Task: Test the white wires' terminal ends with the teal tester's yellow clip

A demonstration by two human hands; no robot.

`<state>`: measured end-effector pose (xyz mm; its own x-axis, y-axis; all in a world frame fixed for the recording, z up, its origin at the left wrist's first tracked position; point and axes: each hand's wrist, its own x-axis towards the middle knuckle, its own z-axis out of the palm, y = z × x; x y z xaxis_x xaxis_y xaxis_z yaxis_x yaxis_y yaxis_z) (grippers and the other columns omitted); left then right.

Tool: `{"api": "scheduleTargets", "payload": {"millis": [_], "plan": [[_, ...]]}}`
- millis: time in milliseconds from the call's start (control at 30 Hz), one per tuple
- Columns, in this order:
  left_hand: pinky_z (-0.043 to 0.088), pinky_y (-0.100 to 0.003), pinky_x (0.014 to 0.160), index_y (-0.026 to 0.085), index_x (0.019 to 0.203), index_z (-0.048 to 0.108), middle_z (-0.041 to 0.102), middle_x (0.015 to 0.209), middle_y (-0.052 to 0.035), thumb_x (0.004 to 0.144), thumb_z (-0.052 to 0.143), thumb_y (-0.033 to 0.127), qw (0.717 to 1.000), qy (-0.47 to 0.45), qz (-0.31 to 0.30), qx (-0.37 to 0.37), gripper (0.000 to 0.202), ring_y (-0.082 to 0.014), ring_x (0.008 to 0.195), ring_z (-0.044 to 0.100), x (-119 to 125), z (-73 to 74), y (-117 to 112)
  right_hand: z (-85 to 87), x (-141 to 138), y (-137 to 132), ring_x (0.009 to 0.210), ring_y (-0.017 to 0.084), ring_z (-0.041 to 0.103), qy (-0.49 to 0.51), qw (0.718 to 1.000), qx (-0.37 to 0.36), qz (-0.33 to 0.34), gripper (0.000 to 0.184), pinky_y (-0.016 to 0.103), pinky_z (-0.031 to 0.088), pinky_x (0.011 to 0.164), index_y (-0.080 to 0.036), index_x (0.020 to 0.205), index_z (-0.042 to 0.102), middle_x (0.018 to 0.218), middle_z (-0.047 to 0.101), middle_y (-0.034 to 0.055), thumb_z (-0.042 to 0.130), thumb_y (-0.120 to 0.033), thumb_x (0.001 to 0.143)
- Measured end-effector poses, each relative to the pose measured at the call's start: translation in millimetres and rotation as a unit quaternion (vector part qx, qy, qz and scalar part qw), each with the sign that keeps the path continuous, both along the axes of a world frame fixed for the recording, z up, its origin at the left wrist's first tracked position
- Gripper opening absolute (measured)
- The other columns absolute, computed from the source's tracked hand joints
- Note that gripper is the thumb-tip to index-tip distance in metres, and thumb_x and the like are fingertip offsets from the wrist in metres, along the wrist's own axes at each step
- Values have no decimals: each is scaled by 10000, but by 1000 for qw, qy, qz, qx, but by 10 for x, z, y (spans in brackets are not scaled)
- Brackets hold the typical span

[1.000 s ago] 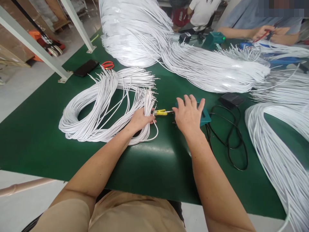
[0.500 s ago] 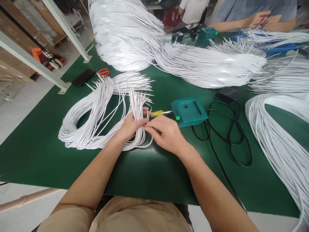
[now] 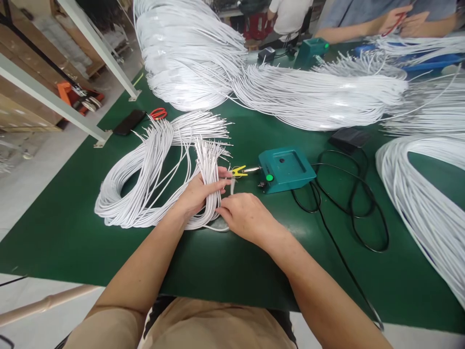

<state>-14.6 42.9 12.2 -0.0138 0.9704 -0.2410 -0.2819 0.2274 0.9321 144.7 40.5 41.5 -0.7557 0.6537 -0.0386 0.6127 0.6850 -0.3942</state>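
My left hand (image 3: pixel 203 191) is wrapped round an upright bundle of white wires (image 3: pixel 208 162), thumb across the front. The bundle's cut ends fan out above it, and its lower part loops back into a larger coil of white wires (image 3: pixel 119 211) on the left. Just right of the bundle, my right hand (image 3: pixel 247 213) has its fingers closed on a single white wire (image 3: pixel 233 186), blurred near its tip. A yellow forked piece (image 3: pixel 239 171) on a metal shaft sticks out of a teal box (image 3: pixel 286 169) with a green button, close to my left fingertips.
Black cables (image 3: pixel 348 213) trail from the box across the green table (image 3: pixel 232 271). A black phone-like object (image 3: pixel 130 122) and red-handled scissors (image 3: pixel 158 113) lie at the back left. Large white wire bundles (image 3: pixel 319 97) fill the far side. Across the table, a co-worker's hands (image 3: pixel 403 22) hold a red-handled tool.
My right hand has dropped slightly beside the bundle, with the single wire now rising above its fingers. The yellow piece now shows its forked shape. My left hand keeps its hold.
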Motion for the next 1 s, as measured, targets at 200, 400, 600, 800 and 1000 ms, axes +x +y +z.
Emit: {"api": "scheduleTargets", "payload": {"millis": [200,400,600,800,1000], "plan": [[507,-260,727,160,1002,660,628,749,17,617,831,276,1000,17,8,-14,437,-97,675,599,-20,-15,-8,44,137,107,427,131,464,-12,991,-132,-29,300,273,330,446,-203,547,590,543,604,26,547,-205,844],[518,-311,773,154,979,660,695,798,-17,588,845,273,992,123,-9,21,449,-160,741,650,64,-23,-81,-19,124,340,561,105,527,338,896,-170,-234,148,244,421,590,-213,903,662,671,622,-36,579,-317,838],[525,-303,774,136,950,670,697,799,-41,691,781,377,996,78,-33,21,371,-158,750,657,137,24,-103,-172,57,372,537,108,531,465,791,-330,-220,281,236,416,500,-183,702,601,634,605,-27,749,-420,670],[473,-243,699,158,802,611,634,730,23,608,832,337,997,61,20,38,344,-89,646,565,126,13,-68,-148,22,348,511,75,450,490,765,-355,-221,275,218,342,444,-178,656,641,653,615,-21,775,-418,639],[444,-254,728,157,774,593,601,731,23,618,811,314,991,117,31,61,310,-108,697,547,153,-5,-87,-139,-16,300,507,78,467,510,751,-334,-253,306,226,357,445,-172,731,661,702,659,-4,804,-413,608]]}}
